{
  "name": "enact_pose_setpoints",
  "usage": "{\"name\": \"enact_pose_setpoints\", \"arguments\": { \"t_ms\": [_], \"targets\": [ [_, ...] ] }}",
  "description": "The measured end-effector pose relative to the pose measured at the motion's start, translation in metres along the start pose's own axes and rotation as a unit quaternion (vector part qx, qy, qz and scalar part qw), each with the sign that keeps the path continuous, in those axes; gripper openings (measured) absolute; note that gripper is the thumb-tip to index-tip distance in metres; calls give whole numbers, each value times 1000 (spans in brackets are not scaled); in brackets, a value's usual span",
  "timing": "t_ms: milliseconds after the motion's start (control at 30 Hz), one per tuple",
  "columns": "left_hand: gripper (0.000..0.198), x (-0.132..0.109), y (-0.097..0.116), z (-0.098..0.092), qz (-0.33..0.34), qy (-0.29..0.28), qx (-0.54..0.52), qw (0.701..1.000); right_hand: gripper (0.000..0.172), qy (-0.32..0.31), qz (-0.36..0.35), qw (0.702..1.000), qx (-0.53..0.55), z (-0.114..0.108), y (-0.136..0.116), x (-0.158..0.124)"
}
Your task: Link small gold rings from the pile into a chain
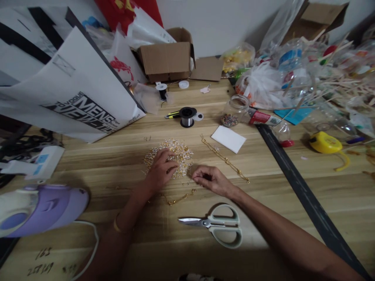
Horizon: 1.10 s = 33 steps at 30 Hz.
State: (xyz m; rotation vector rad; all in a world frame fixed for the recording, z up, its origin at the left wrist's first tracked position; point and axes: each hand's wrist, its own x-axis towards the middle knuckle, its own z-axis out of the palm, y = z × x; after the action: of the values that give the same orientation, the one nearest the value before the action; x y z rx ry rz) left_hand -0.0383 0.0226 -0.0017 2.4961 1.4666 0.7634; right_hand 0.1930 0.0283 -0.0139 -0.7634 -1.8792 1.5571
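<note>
My left hand (162,169) rests over a heap of small gold and silver links (178,150), its thumb and fingers apart. Just right of the heap, my right hand (209,179) pinches a thin, short strand of links between thumb and forefinger. One gold chain (178,200) lies below both hands. Another gold chain (225,160) runs slantwise on the wood to the upper right of my right hand. Scissors (215,224) with pale handles lie below, blades pointing left.
Beyond the heap stand a wire spool (187,117) and a bead jar (234,111). A white card (228,139) lies right of them. A purple and white appliance (47,208) and a large paper bag (79,89) are at left, a yellow tape measure (325,143) at right.
</note>
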Motion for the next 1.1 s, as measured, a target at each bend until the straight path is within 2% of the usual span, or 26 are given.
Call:
{"name": "enact_pose_setpoints", "arguments": {
  "t_ms": [200, 433, 633, 767, 1100],
  "targets": [
    [10, 0, -2, 1, -22, 39, 8, 999, 17, 3, 6, 1000, -3, 0, 0, 1],
    [9, 0, 0, 4, -5, 1, -11, 1000, 17, 8, 4, 1000, -11, 0, -1, 1],
    [10, -3, -9, 6, -51, 52, 15, 997, 16, 6, -7, 1000, -12, 0, 1, 1],
    [10, -3, -9, 2, -57, 68, 8, 996, 15, 6, -15, 1000, -13, 0, 1, 1],
    [9, -3, -6, -3, -28, -2, 7, 1000, 16, 4, -5, 1000, -9, 0, 2, 1]
  ]
}}
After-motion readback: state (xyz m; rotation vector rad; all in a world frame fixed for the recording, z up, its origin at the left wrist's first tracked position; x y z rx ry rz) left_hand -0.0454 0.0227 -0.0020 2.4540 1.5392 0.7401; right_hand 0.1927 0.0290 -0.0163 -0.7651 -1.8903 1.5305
